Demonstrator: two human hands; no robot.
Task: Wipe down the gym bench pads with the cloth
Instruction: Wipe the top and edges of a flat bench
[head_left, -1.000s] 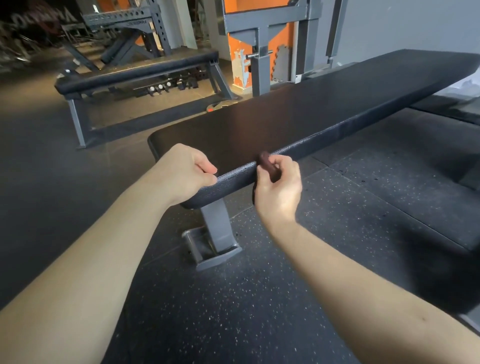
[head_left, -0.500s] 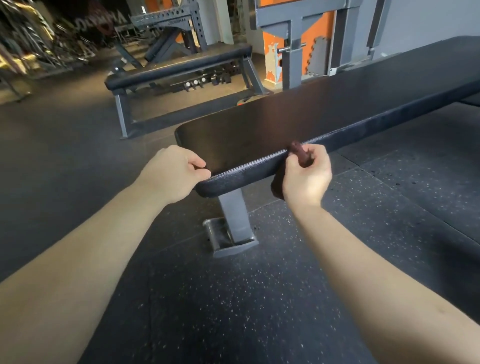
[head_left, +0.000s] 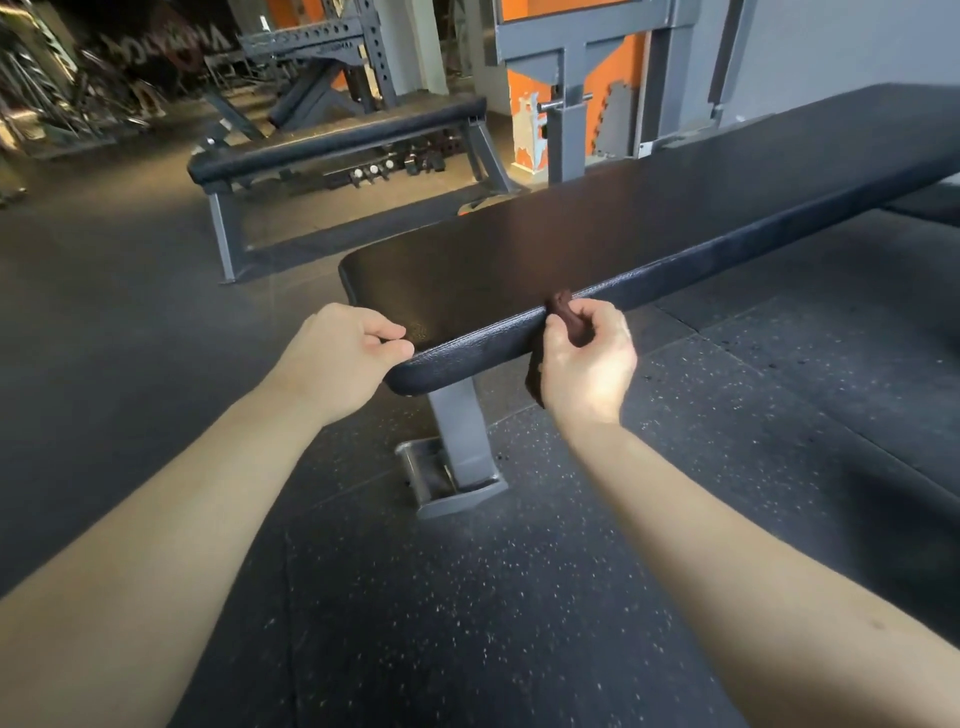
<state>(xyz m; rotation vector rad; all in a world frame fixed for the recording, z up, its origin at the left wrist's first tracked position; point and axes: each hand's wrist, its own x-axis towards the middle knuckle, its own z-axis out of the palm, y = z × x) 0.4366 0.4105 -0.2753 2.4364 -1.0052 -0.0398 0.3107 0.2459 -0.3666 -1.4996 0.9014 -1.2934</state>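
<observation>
A long black padded gym bench (head_left: 649, 223) runs from the centre to the far right on a grey steel leg (head_left: 460, 447). My right hand (head_left: 584, 364) grips a bunched dark brown cloth (head_left: 563, 314) against the pad's near side edge, and part of the cloth hangs below my palm. My left hand (head_left: 340, 364) sits at the pad's near left corner with fingers curled, thumb and fingertips touching the edge. What lies under its fingers is hidden.
A second black bench (head_left: 332, 143) on grey legs stands behind to the left, with small dumbbells (head_left: 374, 174) on the floor beyond it. Grey rack uprights (head_left: 566, 104) and an orange wall stand behind. Speckled black rubber flooring (head_left: 493, 597) lies all around.
My view has shifted, so the bench end sits further right in the frame. My right hand with the cloth stays on the near side edge; my left hand stays at the corner.
</observation>
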